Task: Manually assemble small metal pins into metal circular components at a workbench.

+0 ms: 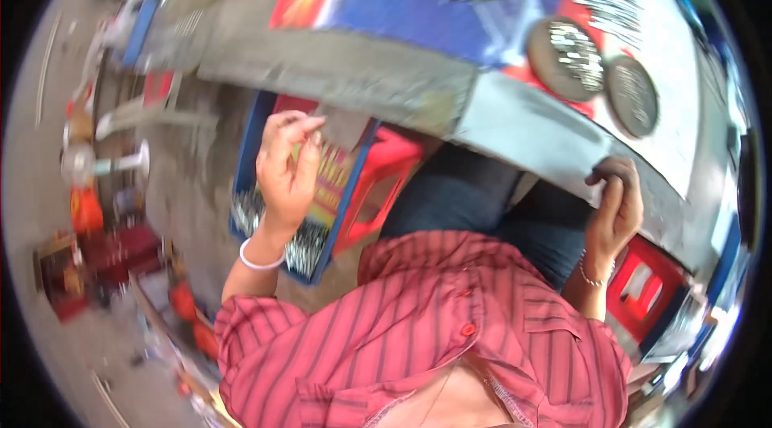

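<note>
Head view: the left hand [285, 167] is raised with its wrist bent, its grip pinching a small grey piece [342, 124] above a blue crate [249, 147]. The right hand [615, 211] curls shut on the desk [531, 122] edge.

Open gap between left hand [285, 171] and right hand [615, 211] above the lap, grey board [515, 118] blocking ahead, blue crate [245, 155] and red stool [378, 179] crowding below left.
</note>
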{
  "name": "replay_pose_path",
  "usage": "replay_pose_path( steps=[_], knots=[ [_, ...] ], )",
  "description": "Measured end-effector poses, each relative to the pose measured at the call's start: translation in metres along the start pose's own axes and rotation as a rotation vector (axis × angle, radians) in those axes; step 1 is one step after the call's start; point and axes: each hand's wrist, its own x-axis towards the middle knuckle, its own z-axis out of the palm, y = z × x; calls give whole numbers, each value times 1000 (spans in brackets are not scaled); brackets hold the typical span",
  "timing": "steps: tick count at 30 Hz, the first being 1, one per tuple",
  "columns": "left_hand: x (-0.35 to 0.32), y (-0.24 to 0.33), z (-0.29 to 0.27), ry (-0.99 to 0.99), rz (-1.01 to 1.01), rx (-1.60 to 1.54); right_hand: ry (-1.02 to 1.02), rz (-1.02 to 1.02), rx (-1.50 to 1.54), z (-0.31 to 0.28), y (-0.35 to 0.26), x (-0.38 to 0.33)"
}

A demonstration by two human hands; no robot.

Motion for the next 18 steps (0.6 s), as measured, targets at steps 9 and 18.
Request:
replay_pose_path(
  steps=[9, 18],
  knots=[
    [165, 15, 145, -189, 368, 15, 275, -43, -131, -7, 41, -18],
    [199, -13, 169, -180, 488, 283, 231, -178, -208, -5, 37, -3]
  ],
)
